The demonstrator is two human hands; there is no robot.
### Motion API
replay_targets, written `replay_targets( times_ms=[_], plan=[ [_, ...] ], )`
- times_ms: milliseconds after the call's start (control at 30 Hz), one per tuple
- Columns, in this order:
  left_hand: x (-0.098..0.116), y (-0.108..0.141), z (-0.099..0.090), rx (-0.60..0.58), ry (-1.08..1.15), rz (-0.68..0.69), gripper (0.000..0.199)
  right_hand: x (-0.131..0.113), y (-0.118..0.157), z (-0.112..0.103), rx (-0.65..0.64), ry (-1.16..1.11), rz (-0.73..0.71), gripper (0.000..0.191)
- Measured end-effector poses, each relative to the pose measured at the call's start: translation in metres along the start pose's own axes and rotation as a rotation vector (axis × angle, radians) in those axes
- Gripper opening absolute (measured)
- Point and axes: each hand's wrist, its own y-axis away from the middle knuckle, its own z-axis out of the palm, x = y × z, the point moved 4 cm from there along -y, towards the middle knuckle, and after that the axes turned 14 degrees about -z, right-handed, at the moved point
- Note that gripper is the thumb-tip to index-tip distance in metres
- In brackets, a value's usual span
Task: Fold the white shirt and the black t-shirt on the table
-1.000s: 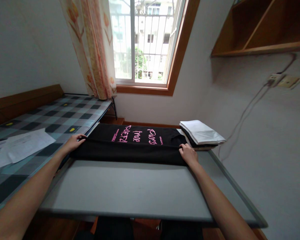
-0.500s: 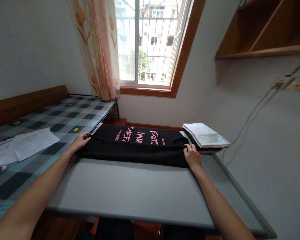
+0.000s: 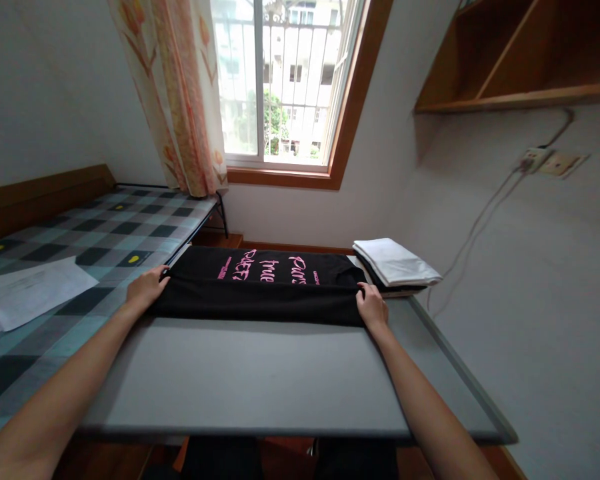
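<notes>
A black T-shirt (image 3: 260, 300) with pink lettering lies across the grey table (image 3: 260, 380), its near side folded over in a long strip. At the strip's left end, my left hand (image 3: 147, 291) is closed on the cloth with its fingertips at the fold. My right hand (image 3: 373, 307) grips the other end near the neckline, fingers bent over the fold. Part of the lettering is covered by the folded strip. Just beyond my right hand sits a stack of folded clothes, a white one (image 3: 397, 262) on top and dark cloth beneath.
On the left stands a bed with a checked mattress (image 3: 150, 220), where white papers (image 3: 40, 293) lie. A curtain (image 3: 175, 100) hangs beside the barred window (image 3: 290, 87). At the right are a wooden wall shelf (image 3: 520, 60) and a socket (image 3: 535, 160) with hanging cables.
The whole view has shifted slightly as the head turned to the right. Both hands keep hold of the T-shirt's folded edge, and the fold looks nearly the same.
</notes>
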Motion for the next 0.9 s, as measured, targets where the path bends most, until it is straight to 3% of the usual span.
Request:
replay_targets(
  times_ms=[133,467,667,900],
  plan=[
    [-0.001,0.001,0.001,-0.013,0.035,0.0,0.042,0.001,-0.002,0.0,0.057,0.001,-0.006,0.03],
    [0.0,0.004,-0.002,-0.026,0.05,0.01,0.04,-0.005,-0.011,0.006,-0.141,0.133,0.0,0.03],
    [-0.008,-0.004,-0.003,-0.026,0.168,-0.002,0.041,-0.008,-0.009,-0.002,-0.095,0.165,0.029,0.031],
    [-0.014,-0.005,-0.011,-0.014,0.308,-0.017,0.043,-0.003,-0.006,0.005,-0.1,0.143,-0.028,0.031]
  ],
)
